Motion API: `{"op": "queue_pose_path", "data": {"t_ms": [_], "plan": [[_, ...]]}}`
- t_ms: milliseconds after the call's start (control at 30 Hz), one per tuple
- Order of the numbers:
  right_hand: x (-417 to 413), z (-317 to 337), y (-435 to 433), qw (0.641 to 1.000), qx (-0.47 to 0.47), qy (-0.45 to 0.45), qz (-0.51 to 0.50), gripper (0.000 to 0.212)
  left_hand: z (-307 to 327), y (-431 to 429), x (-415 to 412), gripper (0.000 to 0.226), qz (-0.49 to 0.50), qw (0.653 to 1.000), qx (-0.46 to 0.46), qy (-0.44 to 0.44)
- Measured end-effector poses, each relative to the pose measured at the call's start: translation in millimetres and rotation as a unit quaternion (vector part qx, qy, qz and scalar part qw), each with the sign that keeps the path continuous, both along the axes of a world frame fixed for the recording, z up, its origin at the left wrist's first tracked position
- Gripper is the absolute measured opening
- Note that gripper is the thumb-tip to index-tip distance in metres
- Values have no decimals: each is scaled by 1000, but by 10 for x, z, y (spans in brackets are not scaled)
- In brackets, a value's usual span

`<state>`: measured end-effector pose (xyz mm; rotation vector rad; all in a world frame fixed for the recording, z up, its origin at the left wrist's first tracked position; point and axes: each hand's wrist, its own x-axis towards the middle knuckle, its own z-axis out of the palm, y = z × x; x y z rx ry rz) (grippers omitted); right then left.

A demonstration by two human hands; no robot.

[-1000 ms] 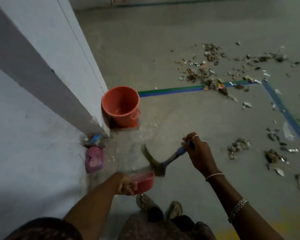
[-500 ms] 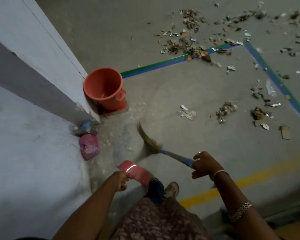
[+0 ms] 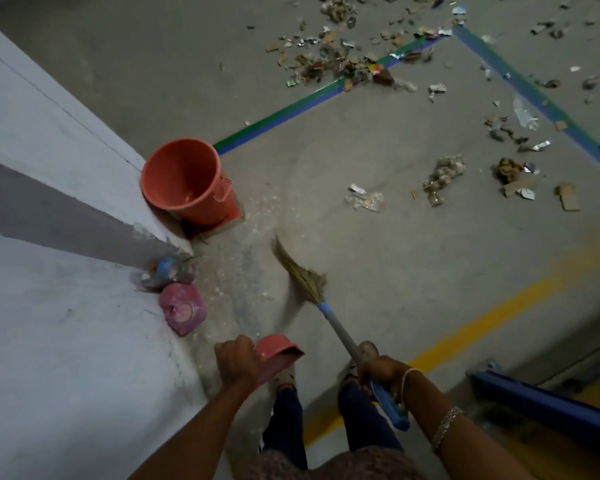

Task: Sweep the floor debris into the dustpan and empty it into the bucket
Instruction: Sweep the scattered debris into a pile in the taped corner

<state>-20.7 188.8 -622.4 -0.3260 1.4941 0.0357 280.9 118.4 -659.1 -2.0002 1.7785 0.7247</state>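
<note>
1. Head view: a person is standing on a grey concrete floor (image 3: 378, 244), looking down at both arms.
2. The left hand (image 3: 236, 362) is gripping a red dustpan (image 3: 279, 351), fingers curled round its near end, just in front of the feet.
3. The right hand (image 3: 383, 374) is wrapping its fingers round the handle of a broom (image 3: 307, 280); the bristles (blurred) are pointing toward the bucket (image 3: 205, 206).
4. The orange bucket is standing upright, touching the white wall (image 3: 49, 341).
5. Debris (image 3: 340, 60) is lying scattered at upper right, well apart from the bucket, across a green-and-blue tape line (image 3: 291, 109).
</note>
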Motion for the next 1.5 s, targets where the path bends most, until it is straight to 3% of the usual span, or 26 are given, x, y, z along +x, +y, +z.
{"op": "queue_pose_path", "data": {"t_ms": [167, 233, 333, 433, 567, 667, 733, 767, 800, 867, 1000, 1067, 1200, 1333, 1433, 1500], "plan": [[218, -118, 153, 999, 0, 21, -36, 14, -310, -257, 265, 16, 60, 994, 15, 89], [291, -154, 187, 999, -2, 30, -41, 17, -382, -393, 331, 13, 201, 976, 11, 88], [394, -261, 211, 997, -8, 34, -71, 17, -613, -621, 486, 12, 410, 900, 86, 118], [520, -347, 242, 995, -8, 40, -89, 12, -816, -761, 597, 18, 565, 787, 161, 189], [661, -440, 311, 991, -5, 28, -132, 32, -747, -924, 636, 29, 640, 669, 267, 268], [822, -556, 320, 981, -24, 12, -192, 18, -689, -978, 582, 22, 570, 677, 335, 323], [947, -657, 260, 970, -17, 9, -241, 52, -659, -973, 550, 14, 469, 745, 348, 322], [1021, -672, 176, 971, -11, -4, -239, 55, -612, -948, 527, 12, 396, 796, 339, 308], [1094, -708, 107, 973, -8, -10, -232, 46, -556, -907, 504, 13, 318, 841, 321, 297], [1210, -730, -64, 976, 24, -2, -216, 27, -372, -802, 441, 11, 212, 885, 288, 299], [1345, -648, -387, 981, 73, -9, -181, 81, 0, -585, 380, 13, 135, 889, 272, 342], [1409, -553, -482, 982, 84, -37, -165, 91, 144, -496, 384, 14, 101, 886, 277, 358], [1530, -499, -493, 979, 63, -83, -177, 75, 401, -357, 373, 15, 46, 871, 305, 382], [1651, -536, -438, 974, 50, -108, -191, 44, 543, -286, 361, 28, -11, 862, 314, 399], [1738, -625, -451, 970, 59, -136, -195, 44, 600, -263, 350, 28, -12, 853, 319, 413], [1774, -648, -483, 969, 62, -144, -192, 25, 591, -259, 386, 17, -2, 839, 331, 432]]}}
